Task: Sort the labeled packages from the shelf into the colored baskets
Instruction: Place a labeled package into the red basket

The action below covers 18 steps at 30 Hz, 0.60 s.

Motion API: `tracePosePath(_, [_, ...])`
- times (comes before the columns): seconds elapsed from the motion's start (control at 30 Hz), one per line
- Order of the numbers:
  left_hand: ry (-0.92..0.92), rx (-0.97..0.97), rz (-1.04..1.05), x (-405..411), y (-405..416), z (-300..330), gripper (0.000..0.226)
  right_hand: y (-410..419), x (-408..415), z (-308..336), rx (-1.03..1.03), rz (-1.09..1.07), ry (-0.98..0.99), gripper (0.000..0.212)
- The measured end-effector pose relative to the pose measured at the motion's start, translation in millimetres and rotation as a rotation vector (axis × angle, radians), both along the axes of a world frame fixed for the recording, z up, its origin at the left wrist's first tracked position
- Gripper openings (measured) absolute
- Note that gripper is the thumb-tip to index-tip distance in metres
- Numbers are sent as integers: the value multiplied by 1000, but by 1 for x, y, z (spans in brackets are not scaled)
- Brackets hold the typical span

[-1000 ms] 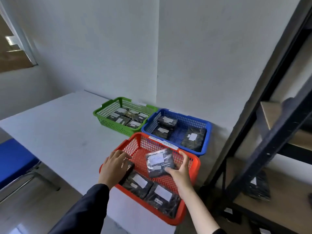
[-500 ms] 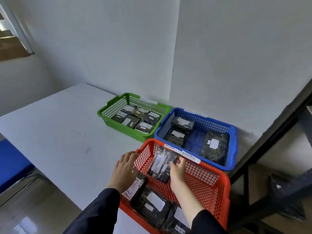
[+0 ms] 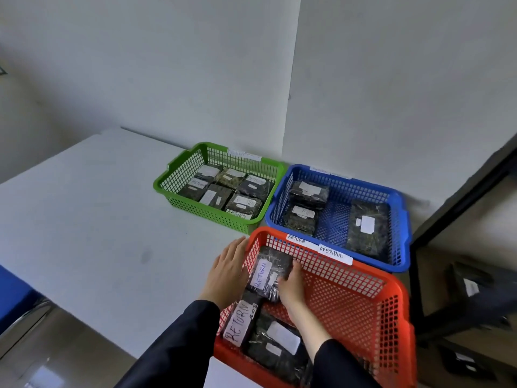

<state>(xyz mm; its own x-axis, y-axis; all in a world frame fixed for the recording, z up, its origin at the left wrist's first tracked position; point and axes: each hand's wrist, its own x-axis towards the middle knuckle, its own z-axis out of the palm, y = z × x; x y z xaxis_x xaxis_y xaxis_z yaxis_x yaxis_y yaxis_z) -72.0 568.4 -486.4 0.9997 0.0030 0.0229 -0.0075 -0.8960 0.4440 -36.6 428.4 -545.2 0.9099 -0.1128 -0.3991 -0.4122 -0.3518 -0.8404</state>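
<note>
A dark plastic-wrapped package (image 3: 264, 275) with a white "RETURN" label lies in the far left corner of the red basket (image 3: 363, 278). My right hand (image 3: 292, 284) is inside the basket and grips the package's right edge with curled fingers. My left hand (image 3: 228, 273) rests flat against the outside of the basket's left wall, fingers straight. Other labeled packages (image 3: 277, 340) lie in the basket's near end, partly hidden by my arms. Tags on the far rim read "RETURN" and "OVERDUE".
A green basket (image 3: 179, 175) and a blue basket (image 3: 402, 219), both holding packages, stand behind on the white table (image 3: 98, 219) against the wall. A dark metal shelf (image 3: 461, 191) with more packages (image 3: 470, 284) is on the right. A blue chair (image 3: 14, 298) is at left.
My right hand has lowered the RETURN package from above the basket down into its far left corner. My left hand slid forward along the basket's left wall. The view swung left, away from the shelf.
</note>
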Motion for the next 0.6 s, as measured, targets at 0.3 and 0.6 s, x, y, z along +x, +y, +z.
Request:
tracePosePath(0.3, [43, -37, -96, 8, 6, -8, 56, 5, -21, 1, -428, 198, -190, 74])
tracePosePath(0.6, [50, -75, -134, 9, 10, -10, 57, 17, -28, 6, -661, 297, -91, 58])
